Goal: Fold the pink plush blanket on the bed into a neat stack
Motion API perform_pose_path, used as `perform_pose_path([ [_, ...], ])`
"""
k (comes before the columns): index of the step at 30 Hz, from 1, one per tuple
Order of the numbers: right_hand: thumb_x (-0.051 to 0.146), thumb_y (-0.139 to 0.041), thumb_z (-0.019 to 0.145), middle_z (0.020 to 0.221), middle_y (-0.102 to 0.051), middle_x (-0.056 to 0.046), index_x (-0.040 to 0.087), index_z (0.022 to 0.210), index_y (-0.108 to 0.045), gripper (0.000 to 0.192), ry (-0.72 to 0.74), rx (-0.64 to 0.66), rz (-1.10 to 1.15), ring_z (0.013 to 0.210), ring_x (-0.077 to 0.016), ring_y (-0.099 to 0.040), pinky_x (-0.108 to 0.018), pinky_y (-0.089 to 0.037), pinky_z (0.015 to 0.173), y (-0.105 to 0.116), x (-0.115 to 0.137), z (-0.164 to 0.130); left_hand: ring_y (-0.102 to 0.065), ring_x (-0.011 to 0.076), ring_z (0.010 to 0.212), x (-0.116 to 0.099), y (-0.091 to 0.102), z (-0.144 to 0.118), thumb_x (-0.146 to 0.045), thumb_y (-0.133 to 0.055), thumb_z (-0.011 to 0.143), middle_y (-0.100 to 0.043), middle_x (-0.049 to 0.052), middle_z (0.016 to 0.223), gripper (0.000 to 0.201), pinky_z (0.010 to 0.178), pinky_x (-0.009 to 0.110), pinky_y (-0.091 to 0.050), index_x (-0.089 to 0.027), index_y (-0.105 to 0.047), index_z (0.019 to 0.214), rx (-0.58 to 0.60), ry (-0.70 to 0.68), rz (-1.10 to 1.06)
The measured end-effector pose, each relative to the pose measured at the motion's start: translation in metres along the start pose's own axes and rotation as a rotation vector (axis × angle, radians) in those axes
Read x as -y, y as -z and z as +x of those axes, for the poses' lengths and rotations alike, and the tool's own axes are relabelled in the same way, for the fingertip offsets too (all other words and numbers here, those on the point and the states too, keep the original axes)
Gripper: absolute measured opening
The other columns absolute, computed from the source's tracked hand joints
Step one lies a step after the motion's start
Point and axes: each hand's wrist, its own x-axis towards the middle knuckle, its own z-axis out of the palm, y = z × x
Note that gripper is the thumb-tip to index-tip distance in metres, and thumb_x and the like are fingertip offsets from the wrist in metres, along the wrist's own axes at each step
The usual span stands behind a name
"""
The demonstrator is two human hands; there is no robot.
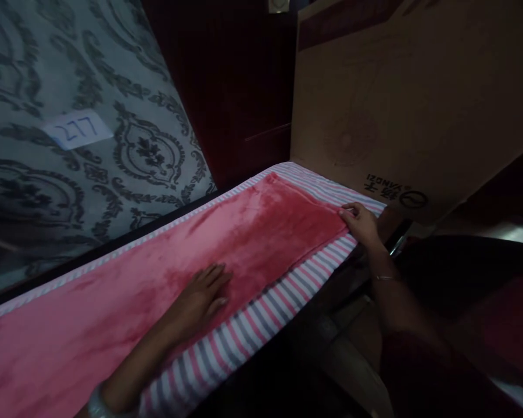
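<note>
Pink fleece cloth (226, 244) lies across frame centre on a striped cover (261, 313). Left hand (203, 293) rests flat, fingers open, on it; right hand (361, 223) pinches its far corner, centre right.

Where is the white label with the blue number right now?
In the head view the white label sits upper left, on the grey patterned fabric, well beyond the pink cloth and the left hand.
</note>
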Motion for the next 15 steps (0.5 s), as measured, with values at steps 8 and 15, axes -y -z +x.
perform_pose_path([
  [8, 0.032, -0.052, 0.083, 0.103, -0.069, -0.015, 0.015, 0.124, -0.064, 0.046, 0.025, -0.098, -0.168, 0.095, -0.031, -0.064, -0.043, -0.048, 0.087, -0.013, 0.006, -0.02, -0.042, 0.0297, 0.143, 0.052, -0.034, -0.131, -0.047, -0.041, 0.097, -0.047, 0.009, 0.153, 0.053, 0.114, 0.054, -0.039, -0.027, -0.053, 0.144, -0.227, 0.323, 0.125],
  [15, 0.026, -0.05, 0.083, 0.114, -0.065, -0.025, 0.011, 0.12, -0.067, 0.044, 0.07, -0.27, -0.302, 0.113, -0.0417, -0.057, -0.057, -0.046, 0.091, -0.027, 0.031, -0.023, -0.063, 0.0253, 0.123, 0.081, -0.014, -0.137, -0.036, -0.039, 0.097, -0.066, 0.009, 0.133, 0.044, 0.108, 0.042, -0.05, -0.021, -0.069, 0.125, -0.374, 0.305, 0.086],
])
